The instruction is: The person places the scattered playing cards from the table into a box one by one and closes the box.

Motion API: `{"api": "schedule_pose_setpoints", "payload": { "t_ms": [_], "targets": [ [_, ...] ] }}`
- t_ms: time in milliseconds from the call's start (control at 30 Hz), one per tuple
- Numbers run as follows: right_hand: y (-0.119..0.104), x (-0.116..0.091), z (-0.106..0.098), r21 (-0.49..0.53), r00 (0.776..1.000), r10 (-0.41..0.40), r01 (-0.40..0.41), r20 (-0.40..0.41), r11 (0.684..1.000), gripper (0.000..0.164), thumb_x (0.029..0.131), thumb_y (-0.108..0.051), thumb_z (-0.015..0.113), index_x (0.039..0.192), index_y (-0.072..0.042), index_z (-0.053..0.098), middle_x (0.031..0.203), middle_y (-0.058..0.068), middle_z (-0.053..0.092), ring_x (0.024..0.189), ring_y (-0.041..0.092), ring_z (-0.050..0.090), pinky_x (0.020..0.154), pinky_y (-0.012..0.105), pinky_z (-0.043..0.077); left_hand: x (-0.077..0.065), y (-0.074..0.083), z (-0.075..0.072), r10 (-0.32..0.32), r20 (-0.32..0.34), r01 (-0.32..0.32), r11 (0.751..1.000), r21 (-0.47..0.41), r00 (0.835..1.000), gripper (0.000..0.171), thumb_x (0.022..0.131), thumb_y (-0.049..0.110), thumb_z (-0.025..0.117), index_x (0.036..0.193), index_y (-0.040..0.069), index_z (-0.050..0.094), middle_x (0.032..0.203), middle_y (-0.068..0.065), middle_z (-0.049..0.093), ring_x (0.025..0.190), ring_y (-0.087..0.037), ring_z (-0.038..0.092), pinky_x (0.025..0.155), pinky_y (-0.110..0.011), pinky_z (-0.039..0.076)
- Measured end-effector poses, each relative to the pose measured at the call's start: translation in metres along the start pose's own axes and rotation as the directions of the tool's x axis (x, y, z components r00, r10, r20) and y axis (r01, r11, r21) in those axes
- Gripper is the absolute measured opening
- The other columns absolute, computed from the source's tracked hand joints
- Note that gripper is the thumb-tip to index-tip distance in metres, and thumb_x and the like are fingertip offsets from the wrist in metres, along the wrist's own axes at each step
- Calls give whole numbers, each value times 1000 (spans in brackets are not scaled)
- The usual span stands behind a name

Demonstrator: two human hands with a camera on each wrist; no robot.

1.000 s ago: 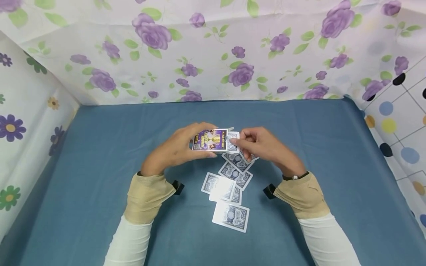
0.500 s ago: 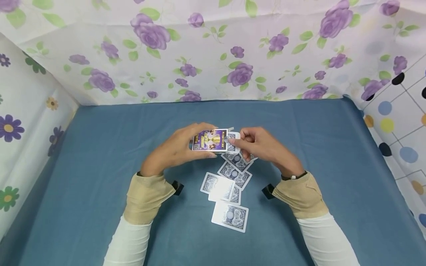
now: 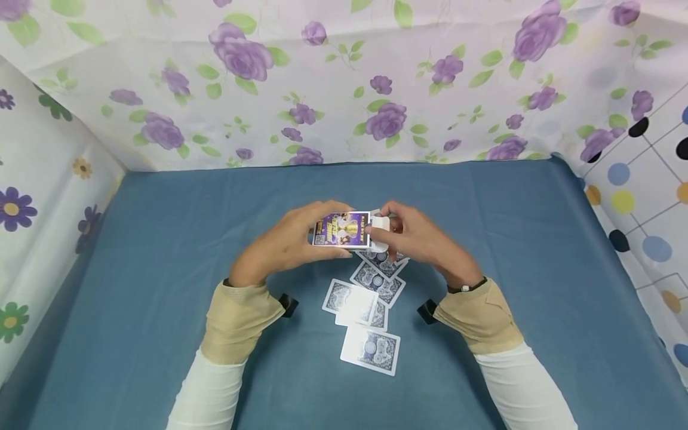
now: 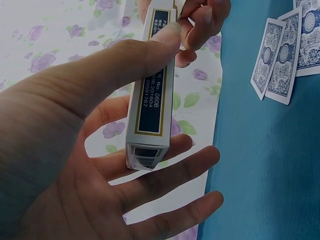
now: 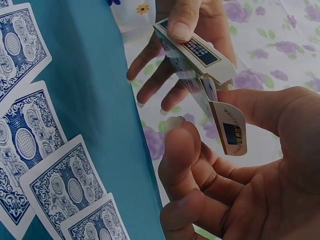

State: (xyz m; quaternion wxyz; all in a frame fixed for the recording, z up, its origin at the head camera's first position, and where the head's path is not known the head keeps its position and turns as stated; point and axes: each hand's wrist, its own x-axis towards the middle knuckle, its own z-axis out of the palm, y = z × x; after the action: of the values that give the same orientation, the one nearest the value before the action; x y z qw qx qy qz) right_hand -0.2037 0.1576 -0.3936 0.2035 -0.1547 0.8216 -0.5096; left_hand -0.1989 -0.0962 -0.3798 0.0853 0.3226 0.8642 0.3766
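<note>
My left hand (image 3: 287, 239) grips a purple playing-card box (image 3: 342, 229) with a gold trophy printed on its face. In the left wrist view its thumb presses on the box's dark side panel (image 4: 149, 110), while several fingers spread out below. At the box's right end, my right hand (image 3: 416, 234) has its thumb at the opening and its other fingers curled. A white end flap (image 5: 230, 129) hangs open between that thumb and those fingers in the right wrist view. Any cards inside are mostly hidden by the box.
Several blue-backed playing cards (image 3: 378, 280) lie face down on the blue tablecloth (image 3: 215, 203), overlapping in a loose line below the box. One card (image 3: 371, 350) is nearest the front. Behind the table hangs a flowered curtain (image 3: 322, 89); patterned sheets border both sides.
The blue-backed card that stuck out of the box's right end no longer shows there; the white flap does. My right hand has shifted slightly left, its thumb closer to the box.
</note>
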Motion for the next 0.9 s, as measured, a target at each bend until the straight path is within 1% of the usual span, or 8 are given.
{"api": "schedule_pose_setpoints", "payload": {
  "t_ms": [67, 167, 300, 500, 667, 767, 867, 900],
  "targets": [
    [0, 0, 0, -14, 1000, 0, 0, 2, 1000, 31, 97, -26, 62, 115, -3, 50, 75, 21, 63, 66, 46, 63, 68, 52, 52, 0, 0, 1, 2, 5, -2, 1000, -6, 1000, 67, 81, 39, 78, 140, 19, 53, 129, 0, 57, 98, -15, 54, 82, -36, 46],
    [0, 0, 1, -27, 1000, -9, 9, 1, 1000, 29, 97, -25, 61, 113, -3, 50, 75, 17, 64, 65, 45, 64, 68, 52, 52, 0, 0, 1, -1, 1, 1, 1000, -6, 1000, 67, 81, 39, 79, 140, 19, 53, 130, 0, 56, 98, -16, 54, 83, -36, 46],
    [1, 1, 3, -51, 1000, -23, 23, -1, 998, 28, 98, -24, 61, 110, -2, 50, 73, 12, 63, 63, 42, 65, 65, 50, 53, 0, 0, 2, -4, -5, 4, 1000, 5, 1000, 67, 80, 39, 79, 140, 20, 54, 131, 0, 56, 101, -15, 54, 86, -36, 45],
    [4, 3, 2, -57, 999, -34, 34, -7, 998, 28, 97, -23, 61, 112, -1, 51, 74, 12, 62, 62, 41, 64, 63, 50, 53, 2, -1, 3, 12, -5, -12, 1000, 6, 1000, 67, 81, 38, 79, 140, 18, 53, 131, -1, 56, 102, -16, 54, 86, -37, 45],
    [5, 3, 0, -66, 1000, -22, 22, 3, 998, 27, 97, -25, 61, 110, -3, 51, 73, 13, 60, 63, 40, 66, 64, 51, 52, 2, -1, 4, 17, -2, -17, 1000, 10, 1000, 66, 81, 38, 79, 139, 18, 54, 129, 0, 57, 100, -16, 54, 85, -36, 45],
    [5, 3, -1, -22, 1000, -15, 15, 16, 1000, 28, 97, -24, 61, 113, -3, 50, 81, 15, 61, 64, 37, 66, 66, 52, 53, 2, -2, 5, 13, 2, -13, 1000, 0, 1000, 66, 81, 40, 79, 139, 20, 54, 127, 1, 58, 100, -15, 54, 85, -36, 45],
    [6, 1, -3, 27, 1000, -4, 4, 15, 1000, 34, 96, -26, 63, 117, -3, 50, 95, 16, 61, 70, 30, 64, 66, 49, 54, 1, -1, 5, 12, 3, -12, 1000, -7, 1000, 65, 81, 39, 79, 138, 21, 54, 125, 2, 58, 99, -15, 54, 85, -36, 45],
    [6, 0, -4, 42, 1000, 2, -3, 10, 999, 35, 96, -28, 64, 118, -4, 50, 99, 15, 60, 73, 29, 62, 65, 47, 54, 1, -1, 5, 11, 4, -11, 1000, -9, 1000, 65, 81, 39, 79, 139, 21, 54, 125, 2, 58, 99, -15, 54, 85, -36, 45]
  ]
}}
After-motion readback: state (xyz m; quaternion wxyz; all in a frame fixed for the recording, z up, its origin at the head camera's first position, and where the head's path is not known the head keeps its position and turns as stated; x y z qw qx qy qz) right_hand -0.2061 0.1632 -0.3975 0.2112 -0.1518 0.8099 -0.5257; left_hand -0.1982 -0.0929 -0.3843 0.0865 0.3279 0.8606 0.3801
